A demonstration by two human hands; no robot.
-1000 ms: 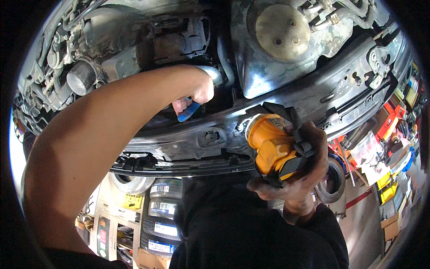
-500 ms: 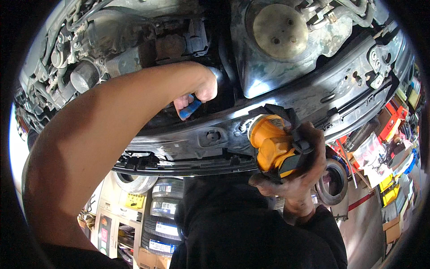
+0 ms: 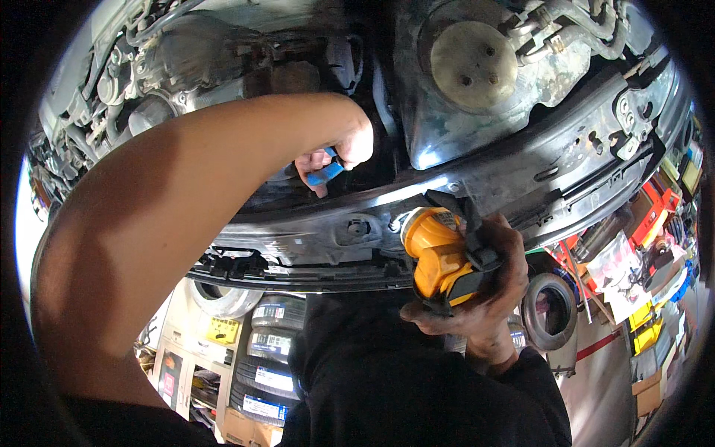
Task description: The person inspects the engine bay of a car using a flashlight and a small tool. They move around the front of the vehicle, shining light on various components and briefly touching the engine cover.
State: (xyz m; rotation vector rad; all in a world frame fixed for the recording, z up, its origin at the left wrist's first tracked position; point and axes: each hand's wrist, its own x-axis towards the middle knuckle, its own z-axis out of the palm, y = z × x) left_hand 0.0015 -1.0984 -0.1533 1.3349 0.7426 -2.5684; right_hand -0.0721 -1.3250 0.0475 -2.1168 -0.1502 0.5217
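Note:
My left hand (image 3: 344, 153) reaches into the dark gap behind the front crossmember (image 3: 357, 227) of a car's engine bay. Its fingers are closed around a blue-handled tool (image 3: 325, 175), whose two blue parts show between them; the working end is hidden. Lower and to the right, my right hand (image 3: 488, 287) grips an orange headlamp (image 3: 436, 246) with a black strap. The lamp's front faces the crossmember and the gap, where bright light falls on the metal edge and my left hand.
A dark metal housing with a round plate (image 3: 474, 63) is right of the gap. Pipes and engine parts (image 3: 153, 112) crowd the left. Below stand stacked tyres (image 3: 272, 346), a shelf cabinet (image 3: 223, 357) and a single tyre (image 3: 550, 311); red and yellow bins (image 3: 648, 335) lie right.
The headlamp in my right hand has moved a little left and down. My left hand has shifted slightly right, still around the blue-handled tool. The whole view has tilted slightly.

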